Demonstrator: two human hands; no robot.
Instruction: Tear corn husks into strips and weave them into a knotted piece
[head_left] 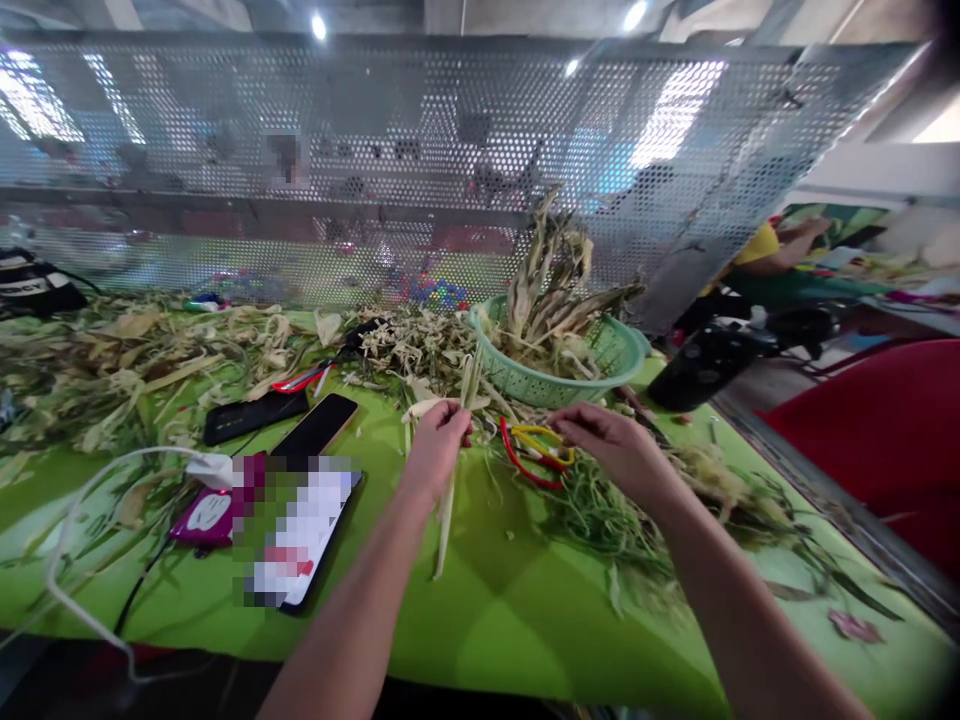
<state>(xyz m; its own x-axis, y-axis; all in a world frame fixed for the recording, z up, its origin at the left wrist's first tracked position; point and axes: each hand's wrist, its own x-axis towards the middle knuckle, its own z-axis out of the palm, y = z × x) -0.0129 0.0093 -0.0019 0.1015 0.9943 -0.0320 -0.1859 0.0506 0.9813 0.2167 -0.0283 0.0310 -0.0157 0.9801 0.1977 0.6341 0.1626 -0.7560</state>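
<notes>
One leaf strip (448,510) in left hand (435,445), long axis pointing at basket (559,392).

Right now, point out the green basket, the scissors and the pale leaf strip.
green basket (540,385): head view, front mesh wall.
scissors (516,465): head view, red handle loop.
pale leaf strip (445,520): head view, its lower half.

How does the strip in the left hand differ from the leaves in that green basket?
The strip is single, pale and smooth, pinched by the left hand and hanging to the table; the basket leaves are a bunched, browner, curled heap standing up out of the basket. Both look like dried plant husk.
</notes>
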